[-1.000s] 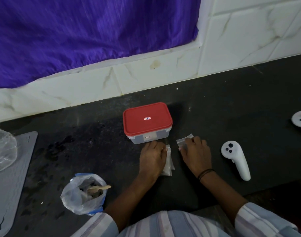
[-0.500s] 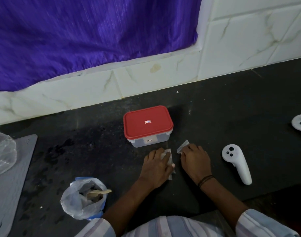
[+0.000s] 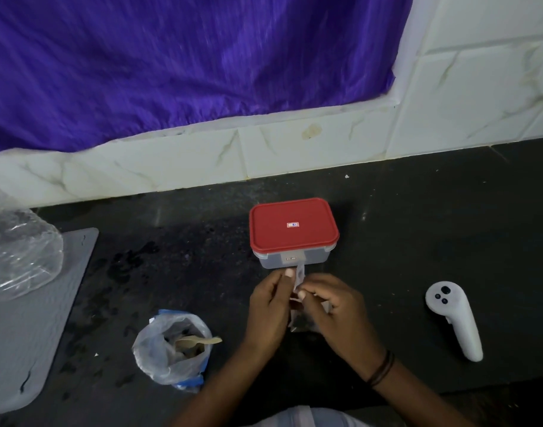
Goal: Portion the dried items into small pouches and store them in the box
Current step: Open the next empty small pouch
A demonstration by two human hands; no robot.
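A clear box with a shut red lid [image 3: 293,229] stands on the dark counter. Just in front of it my left hand [image 3: 268,312] and my right hand [image 3: 338,315] are together, both pinching a small clear pouch [image 3: 299,277] whose top sticks up between my fingertips. More clear pouch plastic [image 3: 304,325] shows between my palms. At the lower left an open plastic bag [image 3: 171,349] holds the dried items, with a wooden spoon [image 3: 199,341] resting in it.
A white controller [image 3: 453,323] lies to the right of my hands. A grey mat [image 3: 26,328] covers the left, with a crumpled clear plastic bag [image 3: 17,254] on it. A tiled wall and purple cloth [image 3: 187,63] close the back.
My hands were flat on the pouches lying on the counter; now they have come together and lifted one pouch between the fingertips. The camera view has shifted slightly.
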